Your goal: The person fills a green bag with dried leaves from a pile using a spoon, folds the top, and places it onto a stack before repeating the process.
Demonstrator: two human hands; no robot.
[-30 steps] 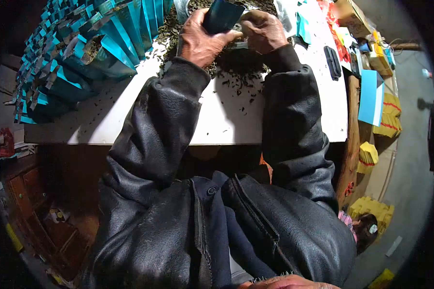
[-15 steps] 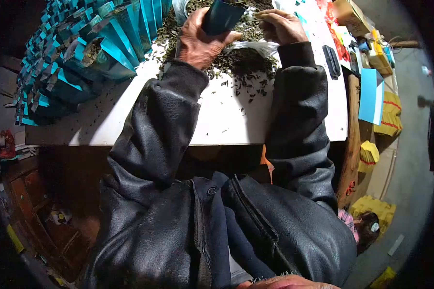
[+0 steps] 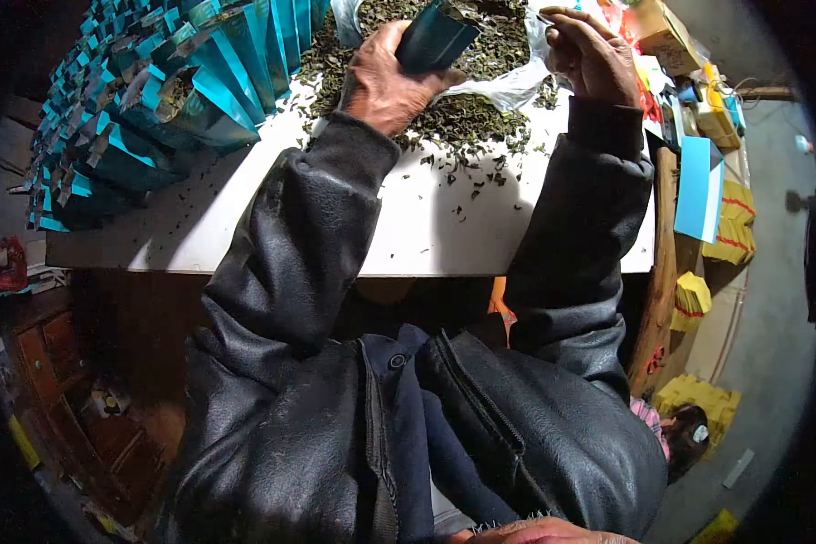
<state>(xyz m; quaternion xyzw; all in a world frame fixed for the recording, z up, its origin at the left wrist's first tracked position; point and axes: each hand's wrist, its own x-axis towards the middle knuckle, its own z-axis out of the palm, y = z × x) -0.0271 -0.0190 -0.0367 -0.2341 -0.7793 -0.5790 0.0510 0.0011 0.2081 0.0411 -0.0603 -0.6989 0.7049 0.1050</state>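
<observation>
My left hand [image 3: 385, 86] is wrapped round a dark teal foil bag [image 3: 437, 38], which it holds tilted over the table, its mouth toward the upper right. Dark dried leaves [image 3: 471, 122] that look like loose tea lie heaped beneath and behind it, partly on clear plastic sheeting [image 3: 508, 88]. To the right of the heap, my right hand [image 3: 594, 54] is raised with its fingers bent and close together. Whatever may be between those fingertips is too small to make out.
Many upright teal bags [image 3: 213, 91] crowd the left of the white table [image 3: 417, 236]. Cardboard boxes [image 3: 671, 36] and a light blue folded card [image 3: 695, 186] are at the right. Yellow bundles [image 3: 730, 222] lie beyond a wooden pole [image 3: 659, 272]. Another person [image 3: 684, 435] is at lower right.
My right hand has moved right, away from the bag, uncovering more of the leaves and plastic. The bag in my left hand has shifted slightly right and down.
</observation>
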